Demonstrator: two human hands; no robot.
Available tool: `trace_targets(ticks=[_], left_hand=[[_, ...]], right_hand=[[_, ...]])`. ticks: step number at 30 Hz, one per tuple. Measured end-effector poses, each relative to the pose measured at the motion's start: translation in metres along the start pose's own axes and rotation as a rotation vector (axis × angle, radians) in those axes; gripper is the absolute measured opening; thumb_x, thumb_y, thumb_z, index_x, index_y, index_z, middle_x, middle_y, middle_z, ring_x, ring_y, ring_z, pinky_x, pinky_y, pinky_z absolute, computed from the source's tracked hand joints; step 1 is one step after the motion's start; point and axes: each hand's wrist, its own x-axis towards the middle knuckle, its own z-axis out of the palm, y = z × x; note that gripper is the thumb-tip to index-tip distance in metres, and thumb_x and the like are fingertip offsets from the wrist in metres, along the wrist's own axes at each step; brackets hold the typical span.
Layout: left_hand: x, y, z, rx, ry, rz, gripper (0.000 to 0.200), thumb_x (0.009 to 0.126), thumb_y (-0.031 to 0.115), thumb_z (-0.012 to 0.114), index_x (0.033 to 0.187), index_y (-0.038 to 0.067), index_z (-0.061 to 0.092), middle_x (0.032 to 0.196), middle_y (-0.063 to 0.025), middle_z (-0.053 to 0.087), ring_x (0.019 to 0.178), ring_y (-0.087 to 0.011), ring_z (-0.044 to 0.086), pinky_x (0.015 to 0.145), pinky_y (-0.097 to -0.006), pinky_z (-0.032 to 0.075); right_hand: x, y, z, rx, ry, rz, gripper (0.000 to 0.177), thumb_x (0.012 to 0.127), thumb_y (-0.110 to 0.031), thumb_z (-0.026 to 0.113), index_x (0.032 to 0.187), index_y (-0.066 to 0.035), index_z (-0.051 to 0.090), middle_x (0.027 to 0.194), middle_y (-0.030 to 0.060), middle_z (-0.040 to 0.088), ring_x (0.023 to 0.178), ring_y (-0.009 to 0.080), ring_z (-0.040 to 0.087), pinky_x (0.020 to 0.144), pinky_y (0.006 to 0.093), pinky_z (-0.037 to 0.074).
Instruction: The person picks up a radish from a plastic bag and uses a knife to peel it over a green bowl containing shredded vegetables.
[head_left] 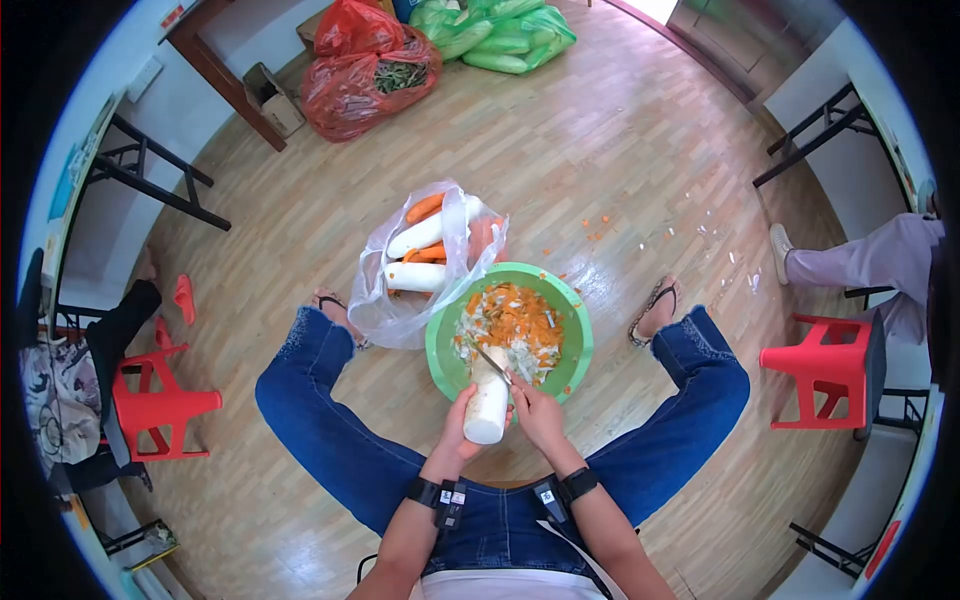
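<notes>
Over a green basin [436, 350], my left hand [458, 428] is closed around a thick white radish [486, 412], its blunt end toward me. My right hand [540, 412] grips a small knife [489, 358], whose thin blade lies against the far part of the radish. Orange carrot pieces [520, 312] and whitish radish pieces [522, 362] fill the bottom of the basin. Touching the basin's far left side is a clear plastic bag [385, 312] with whole white radishes [418, 236] and carrots [425, 207] in it.
Orange and white scraps [597, 228] dot the floor. Red stools [815, 370] stand at both sides, with a seated person's leg [855, 262] at right and another person at left. Red bags [365, 85] and green bags of vegetables [500, 40] lie at the far wall.
</notes>
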Motion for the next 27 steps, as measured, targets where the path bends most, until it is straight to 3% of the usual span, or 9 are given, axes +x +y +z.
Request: trace_targets(ticks=[4, 8, 10, 14, 16, 23, 27], left_hand=[[0.002, -0.001, -0.004, 0.026, -0.05, -0.036, 0.047, 0.086, 0.039, 0.04, 0.11, -0.001, 0.045, 0.092, -0.0178, 0.057, 0.078, -0.0296, 0.059, 0.068, -0.0384, 0.051], [0.006, 0.0, -0.008, -0.025, -0.023, -0.007, 0.046, 0.085, 0.038, 0.041, 0.111, 0.0, 0.045, 0.093, -0.0178, 0.057, 0.079, -0.0296, 0.059, 0.066, -0.038, 0.051], [0.007, 0.002, -0.009, -0.051, 0.004, 0.011, 0.047, 0.085, 0.039, 0.04, 0.111, 0.0, 0.046, 0.093, -0.0177, 0.058, 0.079, -0.0294, 0.059, 0.065, -0.0377, 0.051], [0.006, 0.002, -0.007, -0.045, -0.006, 0.026, 0.05, 0.085, 0.041, 0.04, 0.111, -0.001, 0.046, 0.094, -0.0176, 0.057, 0.079, -0.0291, 0.059, 0.065, -0.0375, 0.051], [0.005, 0.002, -0.005, -0.055, -0.013, -0.008, 0.05, 0.085, 0.042, 0.039, 0.112, -0.001, 0.045, 0.094, -0.0178, 0.057, 0.08, -0.0291, 0.059, 0.066, -0.0376, 0.051], [0.001, -0.001, 0.0, -0.057, -0.038, -0.077, 0.053, 0.083, 0.044, 0.043, 0.117, 0.003, 0.042, 0.1, -0.0209, 0.052, 0.083, -0.031, 0.055, 0.071, -0.0374, 0.049], [0.005, 0.0, -0.004, -0.049, -0.063, -0.059, 0.051, 0.084, 0.042, 0.041, 0.114, 0.0, 0.044, 0.096, -0.0182, 0.056, 0.081, -0.0298, 0.058, 0.067, -0.0383, 0.051]], right_hand=[[0.004, -0.002, -0.005, -0.016, -0.036, 0.115, 0.028, 0.085, -0.03, 0.044, 0.109, -0.022, 0.057, 0.071, 0.0152, 0.059, 0.062, 0.0299, 0.058, 0.053, 0.037, 0.045], [-0.006, -0.005, -0.01, -0.003, -0.079, 0.084, 0.028, 0.085, -0.03, 0.044, 0.11, -0.023, 0.056, 0.07, 0.0153, 0.059, 0.062, 0.0303, 0.058, 0.054, 0.0374, 0.045], [-0.013, -0.015, -0.016, -0.014, -0.092, -0.007, 0.028, 0.086, -0.03, 0.046, 0.109, -0.019, 0.057, 0.072, 0.0134, 0.061, 0.062, 0.0255, 0.06, 0.054, 0.0322, 0.046], [-0.01, -0.012, -0.012, -0.009, -0.123, 0.05, 0.028, 0.086, -0.03, 0.046, 0.108, -0.017, 0.058, 0.075, 0.0142, 0.061, 0.065, 0.0264, 0.06, 0.056, 0.033, 0.046], [-0.006, -0.004, -0.004, 0.041, 0.017, 0.001, 0.028, 0.085, -0.03, 0.045, 0.105, -0.014, 0.059, 0.073, 0.0169, 0.059, 0.067, 0.0307, 0.059, 0.057, 0.0375, 0.046], [0.005, 0.016, 0.006, 0.051, 0.093, 0.083, 0.029, 0.085, -0.03, 0.046, 0.102, -0.011, 0.06, 0.071, 0.0173, 0.059, 0.065, 0.031, 0.059, 0.057, 0.0374, 0.045], [-0.002, 0.01, 0.001, 0.091, 0.048, 0.069, 0.029, 0.085, -0.03, 0.046, 0.103, -0.011, 0.059, 0.071, 0.0169, 0.059, 0.065, 0.0306, 0.059, 0.056, 0.0366, 0.046]])
